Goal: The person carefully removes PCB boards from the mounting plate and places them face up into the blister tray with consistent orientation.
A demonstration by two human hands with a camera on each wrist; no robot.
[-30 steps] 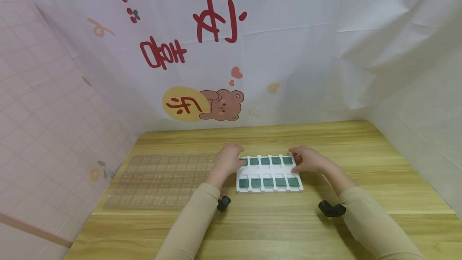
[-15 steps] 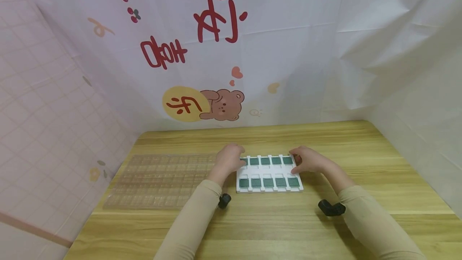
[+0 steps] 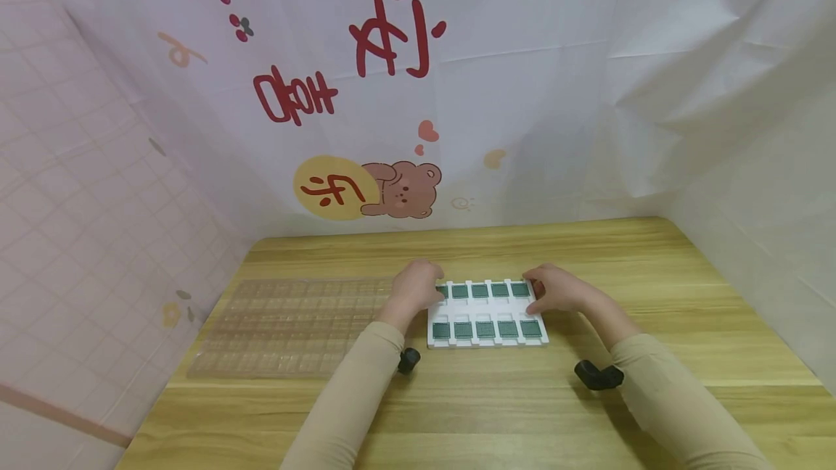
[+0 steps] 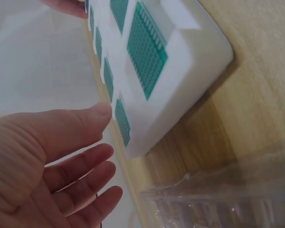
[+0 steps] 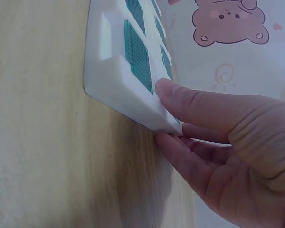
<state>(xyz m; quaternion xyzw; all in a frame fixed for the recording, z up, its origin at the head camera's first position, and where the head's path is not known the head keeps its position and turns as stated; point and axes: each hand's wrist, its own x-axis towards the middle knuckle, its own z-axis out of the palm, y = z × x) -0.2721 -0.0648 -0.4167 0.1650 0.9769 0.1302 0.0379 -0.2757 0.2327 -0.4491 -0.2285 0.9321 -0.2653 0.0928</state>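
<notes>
While right hand [image 3: 560, 290] pinches white tray [image 3: 486, 307] by its right end, presumably for steadying, tray sits lower center of head frame; left hand [image 3: 413, 289] at left end, thumb and fingers apart.

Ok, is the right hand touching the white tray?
Touching: in the right wrist view, the right hand pinches the white tray, thumb on top, fingertip at its edge.
</notes>
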